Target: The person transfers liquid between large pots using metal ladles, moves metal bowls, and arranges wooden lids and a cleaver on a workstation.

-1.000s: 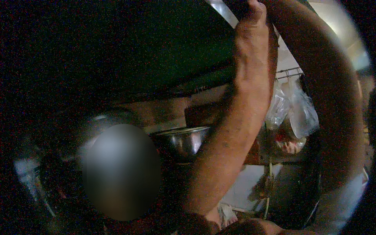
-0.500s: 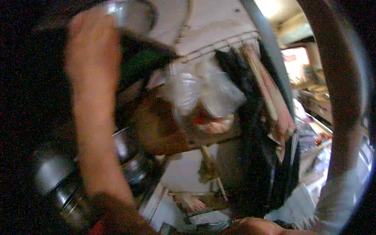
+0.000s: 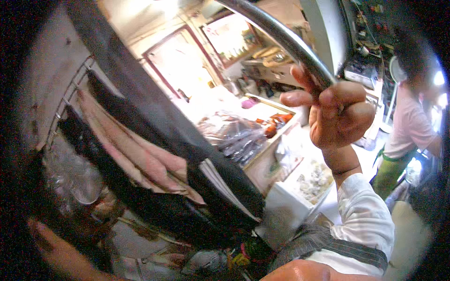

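My right hand (image 3: 340, 110) is raised at the upper right, its white sleeve (image 3: 363, 215) below it. Its fingers are curled round the lower end of a dark, shiny, curved metal bar (image 3: 281, 35). Two fingers stick out to the left past the metal. The bar runs up and left out of the picture, so I cannot tell what it belongs to. At the lower left only my bare left forearm (image 3: 63, 253) shows. It fades into the dark rim, and the left hand itself is out of sight.
Pink cloths (image 3: 136, 145) and dark cloths hang from a wire rack (image 3: 70, 96) on the left, near clear plastic bags (image 3: 72, 171). Beyond a grey post (image 3: 154, 103) are bagged goods (image 3: 234, 136) and a white box (image 3: 286, 201). A person (image 3: 403, 122) stands far right.
The view has swung to the right, so the hanging cloths now lie further left. My left hand, raised at the upper left before, is gone from view. My right hand on the metal bar now shows.
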A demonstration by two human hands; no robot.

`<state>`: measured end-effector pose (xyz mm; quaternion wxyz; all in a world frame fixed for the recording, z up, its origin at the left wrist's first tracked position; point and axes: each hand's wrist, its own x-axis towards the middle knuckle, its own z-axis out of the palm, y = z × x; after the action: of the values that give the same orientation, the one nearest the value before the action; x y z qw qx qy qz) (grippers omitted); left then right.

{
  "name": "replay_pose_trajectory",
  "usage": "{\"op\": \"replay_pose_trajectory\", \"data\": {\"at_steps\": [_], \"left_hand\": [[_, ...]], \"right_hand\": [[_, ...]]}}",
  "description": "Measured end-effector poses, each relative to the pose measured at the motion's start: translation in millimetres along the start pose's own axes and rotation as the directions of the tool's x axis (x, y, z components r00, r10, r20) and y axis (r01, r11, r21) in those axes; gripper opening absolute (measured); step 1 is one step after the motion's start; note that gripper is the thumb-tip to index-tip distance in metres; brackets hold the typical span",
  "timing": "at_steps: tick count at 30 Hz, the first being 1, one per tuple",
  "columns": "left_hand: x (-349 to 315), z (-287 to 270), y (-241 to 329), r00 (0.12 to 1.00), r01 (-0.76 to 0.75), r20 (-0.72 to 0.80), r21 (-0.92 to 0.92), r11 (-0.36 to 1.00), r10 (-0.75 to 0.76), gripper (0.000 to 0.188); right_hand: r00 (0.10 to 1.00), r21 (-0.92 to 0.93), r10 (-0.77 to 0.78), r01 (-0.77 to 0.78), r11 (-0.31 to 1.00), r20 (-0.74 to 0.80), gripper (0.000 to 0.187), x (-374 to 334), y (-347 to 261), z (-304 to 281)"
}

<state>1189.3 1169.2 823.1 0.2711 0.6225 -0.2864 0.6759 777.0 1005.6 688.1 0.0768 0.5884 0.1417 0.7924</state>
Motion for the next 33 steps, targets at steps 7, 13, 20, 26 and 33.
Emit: {"op": "replay_pose_trajectory", "data": {"at_steps": [7,13,20,26,33], "left_hand": [[-193.8,-39.8,327.0,0.752,0.109,0.163,-0.986,0.123,0.639,0.007],[-307.6,-49.6,531.2,0.225,0.974,0.129,-0.063,-0.218,0.966,0.035],[-329.1,-127.7,695.6,0.080,0.869,-0.199,0.493,0.030,0.977,0.029],[-412.6,-104.2,853.9,-0.037,0.888,0.048,0.461,0.011,0.998,0.020],[-499.8,-73.9,1044.4,-0.075,0.951,0.331,0.307,-0.033,0.941,0.028]], "right_hand": [[0.701,-0.347,0.665,-0.575,0.741,0.258,0.028,-103.5,2.3,-192.8],[0.832,-0.365,0.468,-0.353,0.862,0.299,0.031,-169.4,12.2,-237.8],[0.654,-0.705,0.697,-0.346,0.620,0.293,0.020,-210.8,9.8,-320.2],[0.455,-0.506,0.891,-0.770,0.388,-0.008,0.020,-286.9,101.4,-439.0],[-0.480,0.542,0.875,-0.752,-0.376,-0.059,0.040,-371.4,250.7,-613.5]]}}
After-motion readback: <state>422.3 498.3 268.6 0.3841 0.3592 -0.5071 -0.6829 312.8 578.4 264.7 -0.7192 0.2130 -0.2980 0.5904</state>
